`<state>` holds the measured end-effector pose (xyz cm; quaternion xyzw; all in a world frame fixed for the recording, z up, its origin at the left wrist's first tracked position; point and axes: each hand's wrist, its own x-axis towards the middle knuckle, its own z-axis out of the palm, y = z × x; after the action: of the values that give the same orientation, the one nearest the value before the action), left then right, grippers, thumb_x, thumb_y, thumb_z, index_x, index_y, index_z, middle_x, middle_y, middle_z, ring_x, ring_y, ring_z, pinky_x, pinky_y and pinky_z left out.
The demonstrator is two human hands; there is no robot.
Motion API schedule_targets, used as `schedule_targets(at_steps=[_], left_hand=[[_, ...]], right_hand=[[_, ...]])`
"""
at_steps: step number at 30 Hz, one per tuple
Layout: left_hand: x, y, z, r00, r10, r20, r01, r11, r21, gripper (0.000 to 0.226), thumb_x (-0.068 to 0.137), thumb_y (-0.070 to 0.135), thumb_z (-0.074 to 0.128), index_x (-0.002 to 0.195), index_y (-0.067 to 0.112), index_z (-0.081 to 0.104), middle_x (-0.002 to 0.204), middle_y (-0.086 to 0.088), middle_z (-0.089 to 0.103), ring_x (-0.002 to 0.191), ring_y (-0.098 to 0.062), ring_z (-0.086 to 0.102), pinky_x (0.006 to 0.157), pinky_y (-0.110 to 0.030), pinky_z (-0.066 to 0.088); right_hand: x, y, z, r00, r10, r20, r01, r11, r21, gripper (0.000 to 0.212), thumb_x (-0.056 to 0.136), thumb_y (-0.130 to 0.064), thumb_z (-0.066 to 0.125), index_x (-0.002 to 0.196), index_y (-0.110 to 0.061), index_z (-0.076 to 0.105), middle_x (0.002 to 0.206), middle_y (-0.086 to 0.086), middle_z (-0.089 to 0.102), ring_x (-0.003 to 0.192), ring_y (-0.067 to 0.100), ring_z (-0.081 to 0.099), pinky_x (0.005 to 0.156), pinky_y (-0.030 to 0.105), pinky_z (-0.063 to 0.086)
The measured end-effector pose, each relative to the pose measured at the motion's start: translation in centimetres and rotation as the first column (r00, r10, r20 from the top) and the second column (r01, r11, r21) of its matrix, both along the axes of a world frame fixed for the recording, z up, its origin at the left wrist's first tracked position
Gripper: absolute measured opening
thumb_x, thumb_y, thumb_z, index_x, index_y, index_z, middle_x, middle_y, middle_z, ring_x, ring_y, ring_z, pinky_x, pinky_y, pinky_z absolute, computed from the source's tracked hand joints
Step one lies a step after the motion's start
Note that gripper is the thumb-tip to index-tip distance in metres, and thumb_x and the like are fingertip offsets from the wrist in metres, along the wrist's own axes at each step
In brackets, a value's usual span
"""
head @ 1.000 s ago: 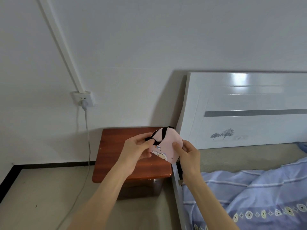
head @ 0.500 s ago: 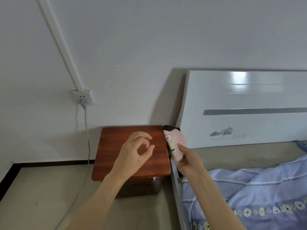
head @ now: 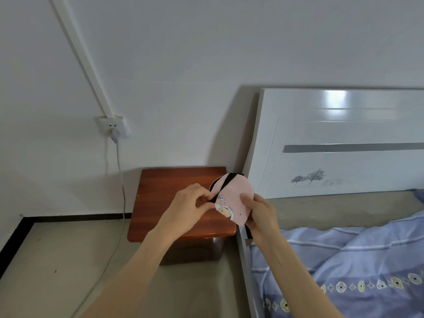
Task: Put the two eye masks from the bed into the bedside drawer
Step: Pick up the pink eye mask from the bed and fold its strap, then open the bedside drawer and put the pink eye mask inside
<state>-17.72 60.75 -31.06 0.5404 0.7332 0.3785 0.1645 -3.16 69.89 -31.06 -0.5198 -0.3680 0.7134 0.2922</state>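
Pink fabric with a cartoon print, the eye mask (head: 231, 198) is held up in the air between both hands, above the right edge of the red-brown bedside table (head: 174, 203) and just left of the white headboard (head: 332, 138). The left hand (head: 190, 207) pinches its black strap (head: 223, 187), while the right hand (head: 261, 214) grips the mask's right edge beside the blue quilt (head: 355, 260).
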Motion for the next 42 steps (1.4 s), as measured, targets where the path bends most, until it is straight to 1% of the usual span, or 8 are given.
schedule_targets(at_steps=[7,15,19,25,29,33,38,42], left_hand=[[2.6,-0.6,-2.0,0.981,0.156,-0.116,-0.14,0.981,0.134,0.012,0.075,0.013,0.071,0.075,0.01,0.06,0.073,-0.003,0.062,0.066,-0.01,0.053,0.062,-0.016,0.042],[1.9,-1.2,-3.5,0.983,0.173,-0.064,-0.166,0.98,0.111,0.022,0.081,0.031,0.061,0.083,0.01,0.07,0.083,-0.003,0.058,0.082,-0.018,0.053,0.078,-0.03,0.046],[1.4,-1.4,-4.0,0.958,0.285,0.012,-0.284,0.95,0.133,0.015,0.077,0.025,0.068,0.08,0.012,0.062,0.092,-0.001,0.048,0.09,-0.015,0.046,0.082,-0.009,0.034],[-1.3,-1.4,-2.7,0.943,0.13,0.306,-0.138,0.99,0.004,0.039,0.075,0.018,0.07,0.103,0.035,0.048,0.106,0.015,0.053,0.102,0.013,0.047,0.087,-0.002,0.035],[-2.2,-1.2,-2.3,0.885,0.169,0.433,-0.138,0.985,-0.103,0.035,0.074,0.023,0.071,0.1,0.038,0.051,0.098,0.012,0.061,0.098,-0.003,0.057,0.082,-0.019,0.043],[-3.4,-2.0,-2.8,0.838,0.086,0.539,-0.008,0.989,-0.146,0.022,0.076,0.02,0.07,0.092,0.036,0.066,0.102,0.015,0.067,0.095,0.003,0.061,0.076,-0.006,0.045],[-2.8,-2.0,-5.9,0.785,0.299,0.543,-0.25,0.954,-0.165,0.017,0.075,0.017,0.071,0.073,0.033,0.068,0.08,0.013,0.069,0.071,0.003,0.062,0.062,-0.003,0.044],[-1.5,-1.6,-10.9,0.73,0.415,0.543,-0.348,0.91,-0.227,0.014,0.073,0.017,0.072,0.07,0.03,0.066,0.074,0.014,0.066,0.07,0.001,0.057,0.06,0.0,0.04]], right_hand=[[-1.4,0.0,-0.7,0.987,-0.106,-0.12,0.091,0.988,-0.121,0.009,0.085,-0.006,0.056,0.093,-0.006,0.06,0.092,0.012,0.063,0.079,0.023,0.06,0.047,0.026,0.055],[-2.2,-0.5,-2.9,0.998,-0.014,0.057,0.011,0.998,0.057,0.01,0.083,-0.016,0.061,0.075,-0.02,0.062,0.084,0.007,0.067,0.084,0.026,0.065,0.076,0.041,0.057],[-2.6,-1.1,-3.6,0.987,0.078,0.143,-0.099,0.985,0.141,0.01,0.082,-0.022,0.063,0.072,-0.024,0.064,0.087,0.007,0.068,0.091,0.032,0.065,0.084,0.051,0.055],[-2.5,-1.5,-3.4,0.906,0.385,0.176,-0.416,0.887,0.202,0.006,0.082,-0.02,0.063,0.084,-0.022,0.068,0.095,0.009,0.071,0.092,0.03,0.065,0.084,0.043,0.053],[-2.6,-1.4,-3.2,0.831,0.507,0.229,-0.554,0.791,0.259,0.008,0.081,-0.019,0.064,0.087,-0.016,0.069,0.086,0.003,0.07,0.08,0.019,0.065,0.072,0.031,0.053],[-2.1,-1.2,-4.0,0.807,0.516,0.287,-0.585,0.765,0.27,0.009,0.08,-0.019,0.066,0.083,-0.012,0.07,0.084,0.005,0.07,0.076,0.017,0.063,0.071,0.032,0.051],[-2.2,-2.4,-6.9,0.781,0.547,0.301,-0.607,0.779,0.158,0.028,0.07,-0.042,0.071,0.093,-0.028,0.064,0.09,-0.011,0.067,0.083,0.006,0.063,0.07,0.017,0.05],[-2.2,-3.1,-11.3,0.761,0.54,0.359,-0.605,0.791,0.091,0.023,0.07,-0.027,0.073,0.089,-0.022,0.062,0.084,-0.006,0.065,0.075,0.007,0.061,0.053,0.009,0.046]])
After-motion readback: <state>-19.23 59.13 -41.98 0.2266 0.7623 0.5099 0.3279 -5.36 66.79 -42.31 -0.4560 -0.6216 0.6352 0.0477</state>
